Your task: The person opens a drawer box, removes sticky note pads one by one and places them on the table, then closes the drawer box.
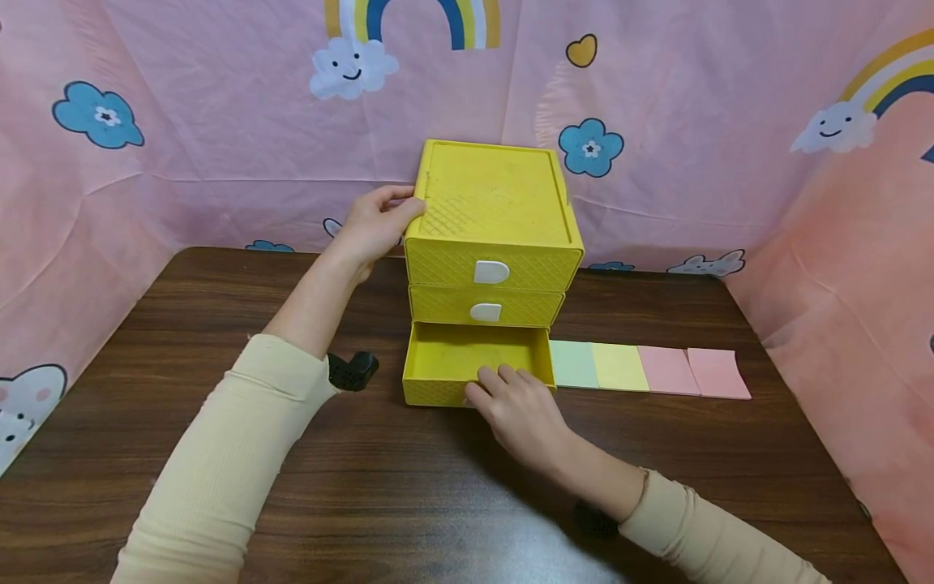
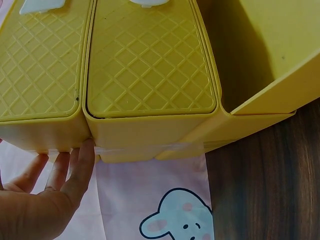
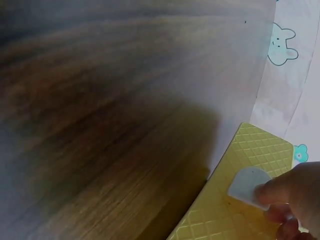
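Observation:
A yellow plastic drawer cabinet (image 1: 489,199) has two closed drawers with white handles above a pulled-out bottom drawer (image 1: 430,392). No contents show in the visible part of that drawer. My left hand (image 1: 375,227) rests against the cabinet's upper left side, thumb by the top edge; in the left wrist view its fingers (image 2: 60,172) touch the side wall. At the bottom drawer's front, my right hand (image 1: 521,414) pinches the white handle (image 3: 247,184), thumb on it; some fingertips are hidden.
Right of the drawer, a row of square sticky notes lies on the brown wooden table (image 1: 350,487): green (image 1: 574,364), yellow (image 1: 619,367) and pink (image 1: 667,371). A pink patterned cloth (image 1: 241,146) hangs behind and at both sides.

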`<control>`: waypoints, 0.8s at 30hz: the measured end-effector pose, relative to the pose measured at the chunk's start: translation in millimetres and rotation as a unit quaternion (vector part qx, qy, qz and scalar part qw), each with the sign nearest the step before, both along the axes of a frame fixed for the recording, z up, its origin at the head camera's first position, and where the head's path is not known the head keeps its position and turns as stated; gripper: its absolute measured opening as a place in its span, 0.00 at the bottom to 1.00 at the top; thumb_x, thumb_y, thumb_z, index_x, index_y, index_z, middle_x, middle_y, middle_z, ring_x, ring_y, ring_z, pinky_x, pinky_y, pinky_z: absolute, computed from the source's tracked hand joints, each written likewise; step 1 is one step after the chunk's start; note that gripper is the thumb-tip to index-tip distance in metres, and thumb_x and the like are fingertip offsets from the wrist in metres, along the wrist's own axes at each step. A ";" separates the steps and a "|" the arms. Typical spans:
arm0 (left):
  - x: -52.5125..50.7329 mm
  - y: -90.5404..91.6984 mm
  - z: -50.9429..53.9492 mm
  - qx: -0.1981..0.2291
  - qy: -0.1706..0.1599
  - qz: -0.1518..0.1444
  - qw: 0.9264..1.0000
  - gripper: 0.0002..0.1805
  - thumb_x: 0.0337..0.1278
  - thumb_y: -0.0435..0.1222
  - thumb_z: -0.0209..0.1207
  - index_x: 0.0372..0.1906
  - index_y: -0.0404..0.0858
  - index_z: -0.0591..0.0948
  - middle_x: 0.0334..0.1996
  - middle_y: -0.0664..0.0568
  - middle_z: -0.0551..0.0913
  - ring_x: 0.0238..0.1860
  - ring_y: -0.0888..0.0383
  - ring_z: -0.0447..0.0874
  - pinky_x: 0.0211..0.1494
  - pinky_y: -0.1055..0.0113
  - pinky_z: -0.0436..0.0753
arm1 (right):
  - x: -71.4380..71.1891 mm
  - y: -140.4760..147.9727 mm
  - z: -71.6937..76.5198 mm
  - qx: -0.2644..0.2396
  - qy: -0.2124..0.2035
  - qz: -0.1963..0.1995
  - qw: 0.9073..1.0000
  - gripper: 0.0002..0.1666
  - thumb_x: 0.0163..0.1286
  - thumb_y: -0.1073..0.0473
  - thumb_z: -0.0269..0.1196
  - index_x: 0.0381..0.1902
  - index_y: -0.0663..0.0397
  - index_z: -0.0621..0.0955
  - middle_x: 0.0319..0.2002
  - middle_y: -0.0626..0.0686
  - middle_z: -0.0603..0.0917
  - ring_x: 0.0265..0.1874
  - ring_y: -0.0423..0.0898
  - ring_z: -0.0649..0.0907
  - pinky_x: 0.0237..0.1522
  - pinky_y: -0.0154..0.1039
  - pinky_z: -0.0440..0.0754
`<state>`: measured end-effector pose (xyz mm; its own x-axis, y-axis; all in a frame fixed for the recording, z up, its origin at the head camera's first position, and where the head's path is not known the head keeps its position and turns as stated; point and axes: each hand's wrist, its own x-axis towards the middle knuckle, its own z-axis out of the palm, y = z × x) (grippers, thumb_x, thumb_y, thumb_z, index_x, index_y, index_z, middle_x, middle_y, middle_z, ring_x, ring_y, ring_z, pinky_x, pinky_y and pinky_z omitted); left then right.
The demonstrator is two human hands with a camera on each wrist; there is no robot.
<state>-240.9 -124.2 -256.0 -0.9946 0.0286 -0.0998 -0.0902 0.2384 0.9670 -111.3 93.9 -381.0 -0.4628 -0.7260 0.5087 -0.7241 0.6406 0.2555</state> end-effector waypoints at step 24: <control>-1.0 0.0 0.0 -0.002 -0.003 0.004 1.000 0.26 0.60 0.45 0.52 0.64 0.47 0.69 0.56 0.50 0.71 0.42 0.60 0.76 0.40 0.72 0.81 | -36.1 -4.5 -4.5 -0.027 0.004 -0.030 0.999 0.10 0.64 0.54 0.61 0.24 0.52 0.77 0.21 0.49 0.69 0.16 0.43 0.64 0.14 0.32 0.62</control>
